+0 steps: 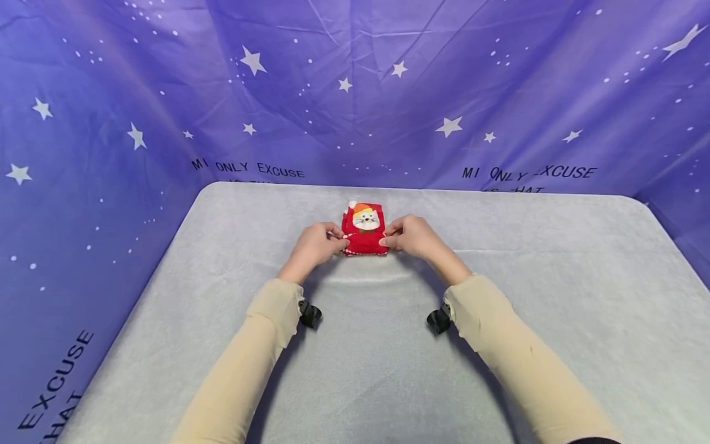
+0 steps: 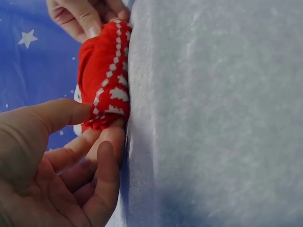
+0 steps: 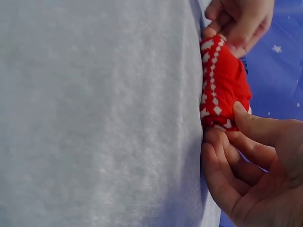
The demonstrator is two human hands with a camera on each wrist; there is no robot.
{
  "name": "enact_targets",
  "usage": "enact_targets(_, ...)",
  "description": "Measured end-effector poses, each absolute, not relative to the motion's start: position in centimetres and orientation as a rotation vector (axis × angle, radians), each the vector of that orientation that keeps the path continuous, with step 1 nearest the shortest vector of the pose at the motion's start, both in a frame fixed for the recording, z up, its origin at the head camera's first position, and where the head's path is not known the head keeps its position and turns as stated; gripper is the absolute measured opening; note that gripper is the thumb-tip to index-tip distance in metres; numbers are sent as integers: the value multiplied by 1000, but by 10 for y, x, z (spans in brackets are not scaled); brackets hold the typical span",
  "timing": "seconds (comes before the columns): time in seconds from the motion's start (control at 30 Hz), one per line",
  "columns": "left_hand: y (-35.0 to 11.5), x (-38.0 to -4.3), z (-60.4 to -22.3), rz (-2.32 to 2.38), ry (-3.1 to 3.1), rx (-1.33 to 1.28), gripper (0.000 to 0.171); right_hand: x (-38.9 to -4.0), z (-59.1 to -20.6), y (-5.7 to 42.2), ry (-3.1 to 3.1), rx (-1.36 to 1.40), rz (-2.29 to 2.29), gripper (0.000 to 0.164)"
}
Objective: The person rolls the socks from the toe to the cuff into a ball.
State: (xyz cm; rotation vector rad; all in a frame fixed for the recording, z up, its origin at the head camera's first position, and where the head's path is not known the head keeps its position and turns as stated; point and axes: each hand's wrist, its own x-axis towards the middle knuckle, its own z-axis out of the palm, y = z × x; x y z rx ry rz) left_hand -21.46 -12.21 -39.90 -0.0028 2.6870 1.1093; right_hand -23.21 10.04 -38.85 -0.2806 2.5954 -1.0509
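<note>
A folded red sock (image 1: 366, 245) lies near the far edge of the grey-covered table, with a white cat face in an orange hat on its upper part. Its near fold shows white diamonds and other white patterns in the left wrist view. At its left side my left hand (image 1: 317, 243) pinches the fabric, thumb on top and fingers beneath. My right hand (image 1: 416, 236) grips the right side the same way, its thumb (image 3: 258, 127) pressing on the red fabric in the right wrist view. The underside of the bundle is hidden.
The grey cloth-covered table (image 1: 366, 345) spreads out around both arms. Behind it and at the sides hangs a purple-blue curtain (image 1: 355, 123) with white stars and lettering. A small black device (image 1: 310, 315) is at the left cuff, another (image 1: 439, 320) at the right.
</note>
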Motion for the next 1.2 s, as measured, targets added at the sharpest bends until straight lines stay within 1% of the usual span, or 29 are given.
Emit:
enact_targets(0.13,-125,-215,-401,1162,2690,-3,17,-237,-390,102,2499,-244,-1198,15)
enact_targets(0.23,-124,-214,-404,1201,2755,46,15,-239,-392,103,2474,-254,-1242,15)
enact_targets(0.4,-119,-211,-403,1205,2885,248,10,-240,-395,106,2457,-217,-1257,17)
enact_targets(0.47,-119,-208,-401,1126,2922,322,15,-240,-396,106,2472,-202,-1245,17)
enact_targets(0.6,-121,-205,-401,785,2976,469,43,-240,-397,104,2633,-272,-1152,13)
enact_targets(0.67,-121,-204,-400,636,2989,514,51,-238,-396,101,2756,-370,-1079,11)
enact_targets(0.7,-121,-204,-400,589,2995,521,51,-238,-396,99,2809,-427,-1044,10)
enact_targets(0.8,-118,-207,-399,591,2996,450,44,-234,-394,95,2945,-593,-895,9)
enact_targets(0.9,-116,-213,-398,684,2961,338,38,-231,-391,93,2995,-665,-750,17)
enact_targets(1.07,-117,-222,-397,909,2843,170,32,-231,-391,91,2986,-669,-648,44)
enact_targets(1.13,-117,-226,-396,950,2813,137,32,-234,-393,90,2984,-664,-644,49)
enact_targets(1.2,-118,-229,-396,944,2806,100,34,-238,-394,89,2974,-652,-674,48)
